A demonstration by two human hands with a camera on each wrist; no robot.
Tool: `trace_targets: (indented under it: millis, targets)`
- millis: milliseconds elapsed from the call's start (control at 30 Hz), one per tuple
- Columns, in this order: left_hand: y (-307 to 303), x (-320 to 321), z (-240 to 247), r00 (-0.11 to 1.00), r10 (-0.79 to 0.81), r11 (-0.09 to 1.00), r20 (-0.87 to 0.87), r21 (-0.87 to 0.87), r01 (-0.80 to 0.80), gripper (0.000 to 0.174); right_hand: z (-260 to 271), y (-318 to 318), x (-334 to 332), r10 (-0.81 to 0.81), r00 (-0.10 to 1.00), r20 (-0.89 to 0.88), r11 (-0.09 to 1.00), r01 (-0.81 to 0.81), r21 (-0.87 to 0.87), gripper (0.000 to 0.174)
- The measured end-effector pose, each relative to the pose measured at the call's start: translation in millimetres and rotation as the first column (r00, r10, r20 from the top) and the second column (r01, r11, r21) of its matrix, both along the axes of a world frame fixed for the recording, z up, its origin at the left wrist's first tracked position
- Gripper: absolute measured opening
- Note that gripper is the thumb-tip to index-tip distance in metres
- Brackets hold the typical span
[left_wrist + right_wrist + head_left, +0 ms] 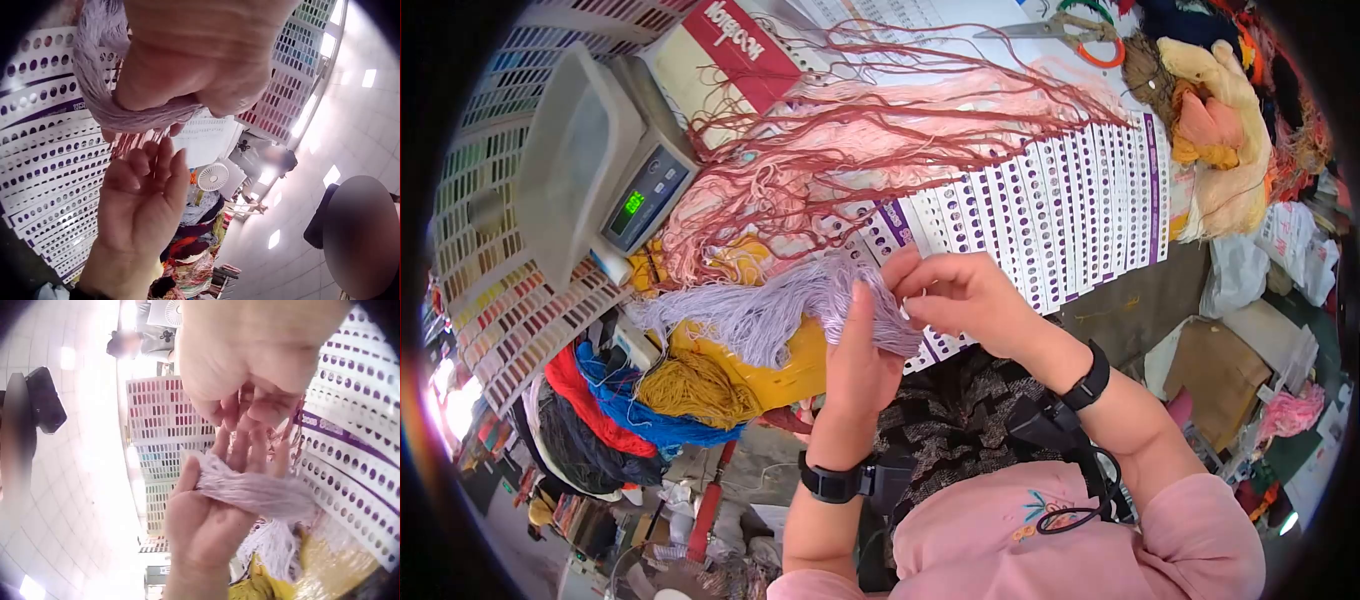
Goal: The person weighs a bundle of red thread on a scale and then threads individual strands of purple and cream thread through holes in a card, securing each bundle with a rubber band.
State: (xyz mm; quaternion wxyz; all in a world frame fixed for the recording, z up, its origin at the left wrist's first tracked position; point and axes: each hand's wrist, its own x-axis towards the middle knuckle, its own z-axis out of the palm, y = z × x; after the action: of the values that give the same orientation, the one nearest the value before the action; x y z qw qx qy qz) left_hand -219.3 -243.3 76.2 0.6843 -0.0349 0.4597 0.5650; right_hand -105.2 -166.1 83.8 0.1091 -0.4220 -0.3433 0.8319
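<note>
In the head view my left hand (862, 365) holds a lavender skein of thread (785, 300), its thumb pointing up along the near side. The skein's looped end bulges over the hand, and loose strands trail left onto yellow plastic (775, 375). In the right wrist view the skein (250, 490) crosses the left fingers, much of the palm (203, 528) showing. My right hand (960, 295) is close beside the looped end, fingers half bent. The left wrist view shows that right hand (144, 200) palm up, with no thread visible between its fingers.
Pink and dark red threads (880, 150) spread over punched color cards (1040, 220). A digital scale (635, 200) with a tray stands left, near a red and white box (730, 65). Scissors (1090, 40) lie at the back. Mustard (695, 385), blue and red skeins sit front left.
</note>
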Motion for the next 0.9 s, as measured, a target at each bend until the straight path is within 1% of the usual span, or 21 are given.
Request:
trace_targets:
  millis: [67,100,200,300,367,400,433,467,500,533,567,600,633,667,700,733,767,800,833,867,900]
  targets:
    - [3,2,1,0.998,0.011,1.0,0.055,-0.023,-0.01,0.056,-12,-4,-2,0.035,0.999,-0.013,0.995,-0.036,-0.098,0.009]
    - [4,1,3,0.997,0.018,0.999,0.079,-0.032,-0.016,0.057,-14,-4,-3,-0.007,0.999,-0.032,0.994,0.004,-0.108,0.008]
    - [2,-5,-3,0.993,0.03,0.999,0.115,-0.034,-0.026,0.05,-17,-6,-3,-0.142,0.986,-0.084,0.985,0.132,-0.115,0.006]
    - [8,0,-3,0.992,-0.064,0.993,-0.112,-0.103,0.053,0.036,-24,-10,-2,-0.27,0.953,-0.136,0.961,0.258,-0.098,0.007]
    - [3,-7,-16,0.992,0.116,0.984,0.057,-0.144,-0.106,0.025,-25,-8,1,-0.324,0.927,-0.188,0.944,0.303,-0.134,0.01]
    - [-2,-15,-25,0.968,0.209,0.967,0.138,-0.176,-0.184,0.02,-25,-2,9,-0.379,0.894,-0.239,0.899,0.295,-0.323,0.01]
    - [-15,-36,-36,0.883,0.295,0.953,0.366,-0.047,-0.299,0.016,-20,7,20,-0.53,0.781,-0.329,0.794,0.321,-0.517,0.008]
    - [-35,-69,-46,0.745,0.326,0.9,0.582,0.051,-0.433,0.012,-17,15,37,-0.676,0.636,-0.372,0.66,0.297,-0.69,0.009]
    - [-64,-109,-51,0.764,0.502,0.836,0.404,-0.001,-0.549,0.007,-22,26,62,-0.681,0.51,-0.525,0.703,0.256,-0.664,0.01]
    - [-94,-157,-51,0.724,0.619,0.767,0.303,-0.036,-0.641,0.01,-16,42,95,-0.726,0.51,-0.461,0.681,0.443,-0.583,0.012]
    - [-131,-213,-47,0.665,0.719,0.689,0.199,-0.083,-0.72,0.012,3,70,129,-0.892,0.359,-0.275,0.452,0.684,-0.572,0.009]
    - [-160,-257,-34,0.61,0.782,0.622,0.128,-0.107,-0.776,0.015,1,100,180,-0.879,0.328,-0.346,0.448,0.814,-0.369,0.007]
    - [-188,-293,-27,0.583,0.806,0.592,0.107,-0.11,-0.798,0.018,1,132,244,-0.82,0.332,-0.467,0.436,0.89,-0.135,0.007]
    - [-185,-295,-14,0.6,0.786,0.616,0.152,-0.107,-0.78,0.021,4,153,297,-0.751,0.324,-0.576,0.37,0.928,0.04,0.007]
    - [-165,-273,-2,0.634,0.719,0.681,0.285,-0.103,-0.725,0.024,7,159,313,-0.708,0.352,-0.613,0.325,0.932,0.161,0.007]
    - [-127,-229,2,0.627,0.667,0.726,0.403,-0.159,-0.67,0.026,14,161,287,-0.712,0.48,-0.512,0.32,0.871,0.372,0.007]
    - [-99,-191,-10,0.705,0.559,0.817,0.437,-0.146,-0.557,0.027,-2,145,254,-0.724,0.643,-0.248,0.408,0.69,0.598,0.006]
    - [-71,-152,-22,0.769,0.435,0.894,0.468,-0.118,-0.433,0.028,-19,125,202,-0.683,0.73,-0.009,0.538,0.512,0.669,0.006]
    - [-46,-110,-31,0.974,0.222,0.95,0.035,-0.232,-0.209,0.025,-37,106,152,-0.58,0.807,0.11,0.661,0.388,0.642,0.006]
    - [-19,-79,-42,0.988,0.145,0.94,0.057,-0.321,-0.12,0.025,-55,85,109,-0.461,0.87,0.175,0.736,0.265,0.623,0.006]
    - [3,-53,-50,0.998,-0.053,0.948,-0.045,-0.317,0.036,0.024,-68,66,72,-0.362,0.91,0.204,0.714,0.13,0.688,0.007]
